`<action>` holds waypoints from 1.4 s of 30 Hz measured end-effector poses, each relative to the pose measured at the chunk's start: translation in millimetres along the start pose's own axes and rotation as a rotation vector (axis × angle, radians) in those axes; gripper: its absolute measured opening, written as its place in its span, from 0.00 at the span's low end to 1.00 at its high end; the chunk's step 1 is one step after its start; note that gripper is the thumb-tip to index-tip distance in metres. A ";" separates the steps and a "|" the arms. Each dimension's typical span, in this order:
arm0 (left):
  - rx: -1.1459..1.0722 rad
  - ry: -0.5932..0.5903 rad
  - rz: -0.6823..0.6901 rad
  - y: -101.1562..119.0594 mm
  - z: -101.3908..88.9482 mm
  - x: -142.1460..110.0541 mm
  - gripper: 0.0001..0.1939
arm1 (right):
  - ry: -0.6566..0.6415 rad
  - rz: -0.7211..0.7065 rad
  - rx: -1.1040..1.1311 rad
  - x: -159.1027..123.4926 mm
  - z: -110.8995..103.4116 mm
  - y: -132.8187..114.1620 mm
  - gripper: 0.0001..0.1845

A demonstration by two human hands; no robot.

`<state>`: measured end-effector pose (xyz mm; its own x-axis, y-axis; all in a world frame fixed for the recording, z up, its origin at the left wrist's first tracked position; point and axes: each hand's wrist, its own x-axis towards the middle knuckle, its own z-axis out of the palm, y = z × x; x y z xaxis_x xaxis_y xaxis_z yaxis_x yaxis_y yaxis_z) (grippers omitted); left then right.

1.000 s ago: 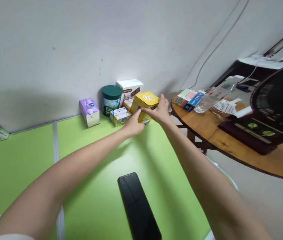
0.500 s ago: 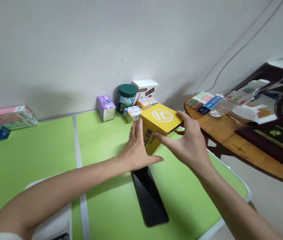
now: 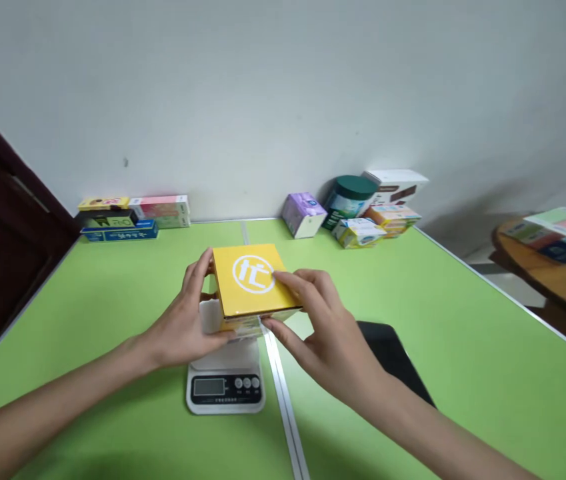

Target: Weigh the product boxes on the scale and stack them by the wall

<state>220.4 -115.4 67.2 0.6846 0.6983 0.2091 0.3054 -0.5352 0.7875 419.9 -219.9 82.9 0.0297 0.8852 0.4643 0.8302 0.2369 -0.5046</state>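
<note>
The left hand (image 3: pixel 179 330) is curved round the left side of the yellow box (image 3: pixel 243 280) and the right hand (image 3: pixel 330 333) pinched on its near-right edge, the box held over the white scale (image 3: pixel 225 405), forearms (image 3: pixel 80 392) angled inward.

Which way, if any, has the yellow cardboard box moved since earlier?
Yes, the box moved left and nearer, from right of the purple rectangular pack to its left.

I read a circled white character (image 3: pixel 253 274), resembling 忙, atop the yellow cardboard box (image 3: pixel 247 293); lettering on the white plastic scale (image 3: pixel 225 391) is too small.
</note>
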 end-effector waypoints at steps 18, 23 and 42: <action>-0.302 -0.175 -0.086 -76.0 -0.9 -14.0 0.70 | -0.662 0.231 0.443 30.0 51.4 53.7 0.36; -0.408 -0.011 -0.013 -90.6 -51.4 -11.6 0.61 | -0.570 0.112 0.426 79.6 84.0 15.2 0.33; -0.386 1.290 -0.420 -280.0 -205.3 -6.4 0.11 | -0.541 0.020 0.532 255.3 376.8 -97.8 0.60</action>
<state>-5.4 127.6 -35.6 -0.5536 0.8221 0.1331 -0.0096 -0.1661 0.9861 136.5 133.8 -23.4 -0.3489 0.9319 0.0990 0.4478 0.2585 -0.8560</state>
